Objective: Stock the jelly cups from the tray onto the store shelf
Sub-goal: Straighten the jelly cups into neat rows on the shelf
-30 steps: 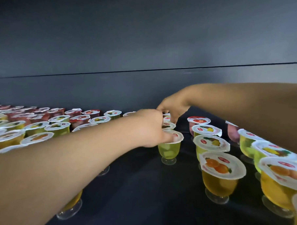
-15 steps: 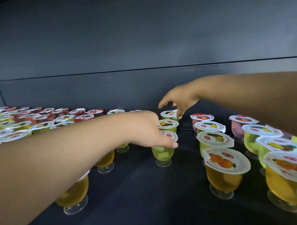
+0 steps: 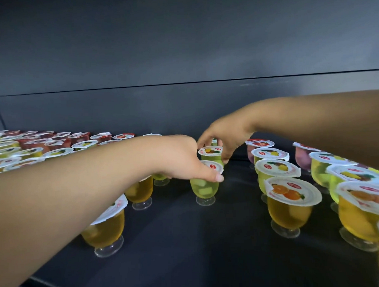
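Green jelly fills the cup (image 3: 204,187) under the left hand (image 3: 185,161), which drapes over its foil lid with the fingers curled down around the rim, thumb tip at the lid's right edge; that hand grips the cup, whose foot stands on the dark shelf (image 3: 188,241). Just behind it, the right hand (image 3: 224,137) reaches in from the right and pinches a second green cup (image 3: 210,154) between thumb and fingers at the lid, so it too is closed on a cup. Both forearms stretch forward and nearly meet at the knuckles. Orange cups (image 3: 289,206) and more green ones stand in rows to the right, an orange cup (image 3: 105,231) sits under the left forearm, and red-topped cups (image 3: 79,137) crowd the far left. No tray shows in this one head view.

The risks, as I judge them: these stemmed cups look top-heavy on small feet, so a forearm lowered or swept sideways could knock over the orange cup beneath it. The two hands work almost touching; pulling one back carelessly could tip the other's cup or the neighbours.
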Motion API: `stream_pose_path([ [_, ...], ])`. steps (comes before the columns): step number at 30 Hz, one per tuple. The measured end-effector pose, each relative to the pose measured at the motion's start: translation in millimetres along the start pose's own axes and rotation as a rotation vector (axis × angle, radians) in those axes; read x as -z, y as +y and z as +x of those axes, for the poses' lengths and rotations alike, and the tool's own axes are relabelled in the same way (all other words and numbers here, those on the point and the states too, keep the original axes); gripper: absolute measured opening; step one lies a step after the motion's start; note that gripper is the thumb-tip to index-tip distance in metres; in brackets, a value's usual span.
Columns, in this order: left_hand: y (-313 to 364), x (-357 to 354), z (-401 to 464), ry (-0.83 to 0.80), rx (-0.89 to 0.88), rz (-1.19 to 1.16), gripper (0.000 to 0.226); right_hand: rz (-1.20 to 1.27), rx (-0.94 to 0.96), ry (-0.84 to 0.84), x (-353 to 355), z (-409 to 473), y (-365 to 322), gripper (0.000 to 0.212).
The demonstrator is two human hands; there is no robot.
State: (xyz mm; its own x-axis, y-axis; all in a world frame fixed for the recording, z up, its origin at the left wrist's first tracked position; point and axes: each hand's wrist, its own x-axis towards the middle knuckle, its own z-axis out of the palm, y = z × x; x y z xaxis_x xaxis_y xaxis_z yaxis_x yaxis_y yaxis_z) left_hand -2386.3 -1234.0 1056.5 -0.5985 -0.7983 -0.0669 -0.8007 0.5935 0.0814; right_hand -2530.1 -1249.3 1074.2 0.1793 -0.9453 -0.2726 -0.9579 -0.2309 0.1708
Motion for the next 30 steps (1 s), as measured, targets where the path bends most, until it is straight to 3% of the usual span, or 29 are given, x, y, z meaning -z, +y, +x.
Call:
stream_pose_path([
  [11,-3,-9,2,0.083,-0.057,0.014,0.062,-0.085,-0.114,0.089,-8,-3,-9,0.063],
  [19,-5,-5,-1,0.024,-0.027,0.007,0.067,-0.065,-0.173,0.102,-6,-13,-10,0.068],
  [22,-5,-2,-6,0.042,-0.041,0.041,0.065,-0.019,-0.23,0.181,6,-41,-4,0.059],
  [26,2,10,-27,0.186,-0.187,-0.031,0.069,0.198,-0.203,0.109,5,-90,11,0.024],
  [30,27,11,-52,0.123,-0.387,-0.098,0.059,0.231,-0.203,-0.004,-16,-117,12,0.036],
])
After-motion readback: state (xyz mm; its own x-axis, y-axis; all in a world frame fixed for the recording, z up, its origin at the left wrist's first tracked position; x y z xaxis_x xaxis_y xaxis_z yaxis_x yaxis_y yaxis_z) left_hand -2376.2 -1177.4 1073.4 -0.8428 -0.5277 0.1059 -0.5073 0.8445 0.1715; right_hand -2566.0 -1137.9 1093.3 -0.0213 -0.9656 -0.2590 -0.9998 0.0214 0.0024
